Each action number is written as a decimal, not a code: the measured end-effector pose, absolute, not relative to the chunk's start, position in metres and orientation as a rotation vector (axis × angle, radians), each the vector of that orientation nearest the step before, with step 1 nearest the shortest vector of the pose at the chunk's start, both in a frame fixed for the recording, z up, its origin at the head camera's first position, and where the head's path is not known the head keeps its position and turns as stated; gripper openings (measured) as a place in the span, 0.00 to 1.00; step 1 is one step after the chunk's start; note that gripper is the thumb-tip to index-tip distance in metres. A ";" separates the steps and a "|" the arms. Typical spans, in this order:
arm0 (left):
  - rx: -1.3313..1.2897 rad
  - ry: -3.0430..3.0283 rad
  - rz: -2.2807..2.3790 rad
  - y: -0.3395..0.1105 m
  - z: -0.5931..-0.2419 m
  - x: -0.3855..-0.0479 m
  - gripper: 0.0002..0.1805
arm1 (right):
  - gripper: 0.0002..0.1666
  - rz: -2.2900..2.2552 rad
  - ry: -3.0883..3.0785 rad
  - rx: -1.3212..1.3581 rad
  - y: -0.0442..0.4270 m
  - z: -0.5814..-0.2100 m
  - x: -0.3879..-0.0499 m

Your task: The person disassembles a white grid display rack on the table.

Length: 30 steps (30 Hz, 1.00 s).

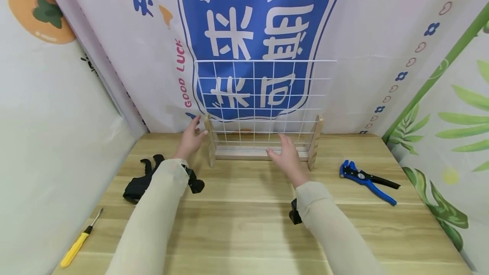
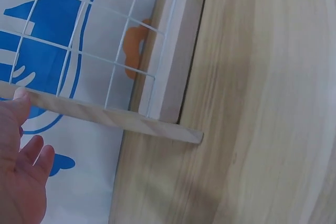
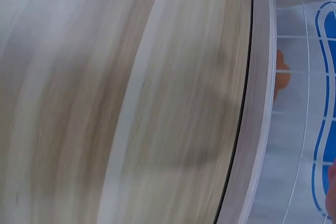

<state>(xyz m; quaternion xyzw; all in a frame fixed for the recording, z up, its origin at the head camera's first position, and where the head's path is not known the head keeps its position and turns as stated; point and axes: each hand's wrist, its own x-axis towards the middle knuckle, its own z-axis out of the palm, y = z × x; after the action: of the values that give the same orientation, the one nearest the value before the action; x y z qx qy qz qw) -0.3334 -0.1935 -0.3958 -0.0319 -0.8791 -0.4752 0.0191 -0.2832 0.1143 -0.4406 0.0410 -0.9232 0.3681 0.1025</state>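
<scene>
A white wire grid panel stands upright in a wooden stand, whose base bar lies along the back of the table. My left hand is beside the stand's left post, fingers loosely spread. In the left wrist view, the thumb of the left hand is at the edge of the wooden post; whether it presses there I cannot tell. My right hand hovers before the lower right part of the grid, fingers relaxed and holding nothing. Only a sliver of it shows in the right wrist view.
Left of the left forearm lie a black pistol-shaped tool, partly hidden by the sleeve, and a yellow-handled screwdriver. Blue-and-black wire strippers rest at the right. Printed cloth hangs behind the wooden table.
</scene>
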 end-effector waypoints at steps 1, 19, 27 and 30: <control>-0.108 -2.724 -1.483 -0.193 -0.397 -0.335 0.35 | 0.45 1.091 -2.731 0.112 0.112 -0.440 -0.284; -0.212 -2.666 -1.517 -0.177 -0.405 -0.346 0.32 | 0.44 1.045 -2.715 0.144 0.093 -0.437 -0.305; -0.229 -2.617 -1.511 -0.177 -0.403 -0.349 0.31 | 0.46 1.041 -2.742 0.145 0.090 -0.432 -0.310; -0.215 -2.617 -1.513 -0.179 -0.403 -0.351 0.31 | 0.46 1.045 -2.757 0.135 0.090 -0.431 -0.310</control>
<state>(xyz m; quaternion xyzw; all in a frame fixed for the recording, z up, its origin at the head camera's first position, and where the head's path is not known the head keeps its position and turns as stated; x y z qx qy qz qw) -0.3514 -0.1786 -0.4033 -0.0707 -0.8623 -0.4984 0.0557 -0.3100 0.0896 -0.4306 0.0457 -0.9299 0.3526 0.0947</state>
